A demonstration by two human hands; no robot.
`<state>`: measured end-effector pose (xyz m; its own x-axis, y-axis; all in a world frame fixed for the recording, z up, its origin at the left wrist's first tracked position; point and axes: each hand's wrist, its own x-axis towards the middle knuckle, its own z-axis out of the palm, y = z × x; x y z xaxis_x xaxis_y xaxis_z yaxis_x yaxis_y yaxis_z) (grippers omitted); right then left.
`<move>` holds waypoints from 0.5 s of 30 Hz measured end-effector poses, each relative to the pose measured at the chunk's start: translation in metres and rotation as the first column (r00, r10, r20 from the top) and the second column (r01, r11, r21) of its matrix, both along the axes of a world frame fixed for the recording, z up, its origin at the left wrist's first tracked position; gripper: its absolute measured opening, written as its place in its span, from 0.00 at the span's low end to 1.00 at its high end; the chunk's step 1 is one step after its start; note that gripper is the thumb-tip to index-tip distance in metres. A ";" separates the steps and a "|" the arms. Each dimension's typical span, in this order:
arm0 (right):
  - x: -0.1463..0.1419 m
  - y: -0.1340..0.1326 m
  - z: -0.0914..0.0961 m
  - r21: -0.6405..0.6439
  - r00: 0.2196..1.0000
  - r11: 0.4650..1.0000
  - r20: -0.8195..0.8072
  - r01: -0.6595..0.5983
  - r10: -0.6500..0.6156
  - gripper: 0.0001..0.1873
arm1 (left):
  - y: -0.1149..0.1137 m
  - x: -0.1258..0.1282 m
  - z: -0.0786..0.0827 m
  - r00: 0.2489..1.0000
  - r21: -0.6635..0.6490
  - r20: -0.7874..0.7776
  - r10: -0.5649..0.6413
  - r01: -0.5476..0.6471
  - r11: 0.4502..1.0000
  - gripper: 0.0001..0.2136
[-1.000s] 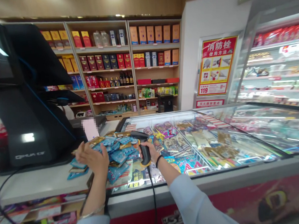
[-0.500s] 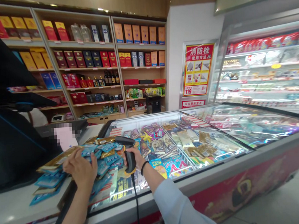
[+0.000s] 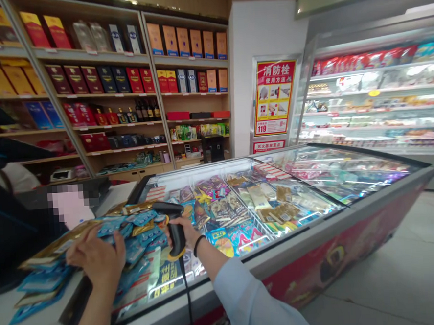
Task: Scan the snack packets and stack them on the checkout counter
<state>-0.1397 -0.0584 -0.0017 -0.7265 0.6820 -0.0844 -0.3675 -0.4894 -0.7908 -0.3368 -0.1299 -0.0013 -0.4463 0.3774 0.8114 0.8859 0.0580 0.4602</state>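
My right hand point(image 3: 187, 232) is wrapped round the grip of a black barcode scanner point(image 3: 171, 225) with a yellow band, its head pointing left over a heap of blue and gold snack packets point(image 3: 140, 231). The scanner's black cable point(image 3: 186, 301) hangs down toward me. My left hand point(image 3: 98, 258) rests palm down on the left side of that heap, fingers curled over the packets. The packets lie across the seam between the counter point(image 3: 13, 322) and the glass lid of a chest freezer point(image 3: 241, 200).
A black till screen point(image 3: 8, 229) stands at the left. Wooden shelves point(image 3: 106, 91) of boxed goods and bottles fill the back wall. A red fire-hydrant poster point(image 3: 274, 98) hangs right of them. An open chiller point(image 3: 374, 94) stands at the right, tiled floor point(image 3: 400, 269) below.
The view has swung to the right, sliding the till off to the left. My left hand dropped from raised above the packets onto the heap. The right hand keeps the scanner over them.
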 end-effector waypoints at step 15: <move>-0.004 0.002 -0.002 0.033 1.000 0.999 -0.001 0.006 -0.006 0.11 | -0.002 0.006 0.007 0.997 -0.055 -0.038 0.066 -0.068 0.996 0.34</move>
<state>-0.1435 -0.0564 -0.0042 -0.7221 0.6890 -0.0612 -0.3712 -0.4606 -0.8063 -0.3311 -0.1320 0.0055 -0.4425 0.3935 0.8058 0.8953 0.1424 0.4221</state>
